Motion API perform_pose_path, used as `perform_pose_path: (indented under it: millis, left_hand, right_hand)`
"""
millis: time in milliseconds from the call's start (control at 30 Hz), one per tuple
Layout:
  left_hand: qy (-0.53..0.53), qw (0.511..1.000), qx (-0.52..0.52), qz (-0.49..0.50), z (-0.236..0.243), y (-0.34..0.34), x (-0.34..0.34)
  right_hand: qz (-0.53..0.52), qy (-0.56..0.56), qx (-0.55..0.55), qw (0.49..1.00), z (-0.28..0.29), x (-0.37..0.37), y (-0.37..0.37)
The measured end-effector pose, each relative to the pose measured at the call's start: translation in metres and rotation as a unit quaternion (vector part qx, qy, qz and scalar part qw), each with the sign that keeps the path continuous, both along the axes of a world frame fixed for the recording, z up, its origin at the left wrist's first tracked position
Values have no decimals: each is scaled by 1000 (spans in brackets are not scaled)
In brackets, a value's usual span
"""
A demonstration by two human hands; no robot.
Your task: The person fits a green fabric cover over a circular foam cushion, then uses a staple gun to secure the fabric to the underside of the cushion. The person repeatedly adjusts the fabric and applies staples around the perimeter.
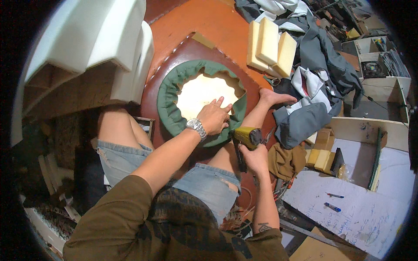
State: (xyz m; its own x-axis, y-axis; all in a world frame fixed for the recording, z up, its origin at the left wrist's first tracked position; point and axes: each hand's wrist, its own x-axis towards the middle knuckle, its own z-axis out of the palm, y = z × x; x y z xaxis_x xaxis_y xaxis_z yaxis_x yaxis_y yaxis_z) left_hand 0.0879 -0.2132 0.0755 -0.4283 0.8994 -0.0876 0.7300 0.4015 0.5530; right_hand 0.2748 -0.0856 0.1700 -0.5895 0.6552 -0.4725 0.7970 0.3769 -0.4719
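A round seat pad (198,95) lies underside up in front of me. Its green fabric cover (171,104) is gathered in folds over the rim, around a pale bare centre. My left hand (214,117) presses on the pad's near right part, fingers spread over the pale centre and the fabric edge. In my right hand (257,157) is a staple gun (247,137), olive-yellow on top with a dark body. It is held beside the pad's lower right edge, close to my left fingers. Its nose is hard to make out.
Under the pad is a dark red padded panel (150,93) on an orange surface (174,19). White padded pieces (100,35) stand at left. Foam blocks (267,41) and grey fabric (322,52) lie at far right. A white board (335,213) holds pens (332,207).
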Motion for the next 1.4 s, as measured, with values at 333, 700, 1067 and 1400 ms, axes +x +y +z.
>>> perform_pose_path:
  millis: [333,700,1067,1400]
  left_hand:
    - [19,999,-27,-24,1,1,-2]
    - [-82,987,113,78,26,-28,-18]
    - [-261,814,68,514,-13,-159,-66]
    - [-16,917,183,353,70,0,-150]
  right_hand:
    - [28,-56,47,997,4,-7,-14]
    - [13,4,37,999,-1,17,-26]
    - [-386,357,-178,832,-10,84,-17]
    - [-374,304,-149,864,-31,93,-11]
